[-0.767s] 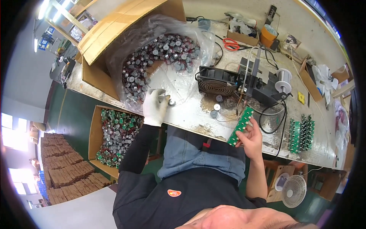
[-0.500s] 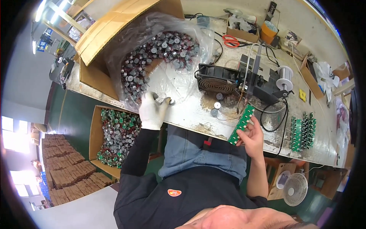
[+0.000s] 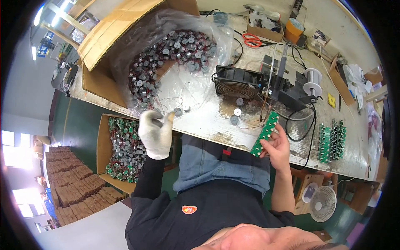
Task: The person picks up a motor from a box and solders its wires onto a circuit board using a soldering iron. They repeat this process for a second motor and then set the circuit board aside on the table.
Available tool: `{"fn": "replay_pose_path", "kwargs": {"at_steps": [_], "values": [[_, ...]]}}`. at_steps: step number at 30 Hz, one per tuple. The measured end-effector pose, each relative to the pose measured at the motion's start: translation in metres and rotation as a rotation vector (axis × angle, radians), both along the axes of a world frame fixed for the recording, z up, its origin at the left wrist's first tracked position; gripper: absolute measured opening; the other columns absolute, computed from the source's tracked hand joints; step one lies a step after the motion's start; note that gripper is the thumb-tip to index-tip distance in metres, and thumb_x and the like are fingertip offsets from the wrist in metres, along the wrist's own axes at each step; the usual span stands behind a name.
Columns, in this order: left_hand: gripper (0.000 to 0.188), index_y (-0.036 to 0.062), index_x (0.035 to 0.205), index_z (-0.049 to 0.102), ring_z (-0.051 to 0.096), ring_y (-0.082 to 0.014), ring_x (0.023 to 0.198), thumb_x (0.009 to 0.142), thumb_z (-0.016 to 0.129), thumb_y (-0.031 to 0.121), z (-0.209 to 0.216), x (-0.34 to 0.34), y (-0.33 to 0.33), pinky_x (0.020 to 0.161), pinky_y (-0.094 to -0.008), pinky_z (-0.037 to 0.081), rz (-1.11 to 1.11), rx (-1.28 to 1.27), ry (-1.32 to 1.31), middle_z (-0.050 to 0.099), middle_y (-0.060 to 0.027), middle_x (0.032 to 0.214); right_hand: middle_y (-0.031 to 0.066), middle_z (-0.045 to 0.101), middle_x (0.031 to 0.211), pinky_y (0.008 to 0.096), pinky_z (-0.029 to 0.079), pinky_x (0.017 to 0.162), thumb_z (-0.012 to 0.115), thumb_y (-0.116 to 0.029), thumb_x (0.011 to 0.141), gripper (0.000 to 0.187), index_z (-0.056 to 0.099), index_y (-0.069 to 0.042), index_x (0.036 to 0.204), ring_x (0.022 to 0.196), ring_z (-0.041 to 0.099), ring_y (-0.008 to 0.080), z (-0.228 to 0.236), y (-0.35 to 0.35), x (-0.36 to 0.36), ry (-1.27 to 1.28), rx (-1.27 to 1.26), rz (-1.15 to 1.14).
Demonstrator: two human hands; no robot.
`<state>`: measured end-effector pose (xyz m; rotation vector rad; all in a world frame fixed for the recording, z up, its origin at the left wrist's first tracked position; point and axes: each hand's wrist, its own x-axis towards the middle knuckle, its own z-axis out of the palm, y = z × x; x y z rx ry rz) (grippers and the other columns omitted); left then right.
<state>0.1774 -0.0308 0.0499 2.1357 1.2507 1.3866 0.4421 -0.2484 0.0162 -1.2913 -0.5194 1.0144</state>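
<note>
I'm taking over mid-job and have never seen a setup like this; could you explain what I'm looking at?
There is no robot: these are a person's own two hands. The view comes from a fisheye camera on their head, looking down, so straight edges bend.

The right hand, bare, holds a green circuit board strip. The left hand, in a white glove, is beside small round grey parts near the edge of the worn white bench; whether it grips anything I can't tell.

Also on the bench are a clear plastic bag with many such parts, a black fan, a white spool, red-handled scissors and more green boards.
</note>
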Motion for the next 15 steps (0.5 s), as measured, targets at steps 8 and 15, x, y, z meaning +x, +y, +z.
{"fn": "replay_pose_path", "kwargs": {"at_steps": [8,15], "values": [[0.022,0.0017,0.074,0.057,0.05,-0.0102,0.054,0.077,0.076,0.012,-0.002,0.004,-0.023,0.05,-0.0237,0.041,-0.034,-0.138,0.061,0.057,-0.0049,0.066,0.0158,0.061,0.101,0.0224,0.051,0.045,0.062,0.007,0.083,0.066,0.028,0.001,0.139,0.065,0.062,0.0129,-0.002,0.0,0.0,0.009,0.002,-0.009],[0.017,-0.0027,0.096,0.062,0.057,-0.0113,0.073,0.083,0.066,0.008,0.026,-0.011,0.018,0.067,-0.0233,0.047,-0.076,-0.158,0.03,0.066,-0.0089,0.087,0.0156,0.061,0.1,0.0225,0.051,0.045,0.062,0.008,0.083,0.065,0.028,0.002,0.138,0.064,0.062,0.0131,-0.002,0.0,0.001,-0.004,0.016,-0.008]]}}
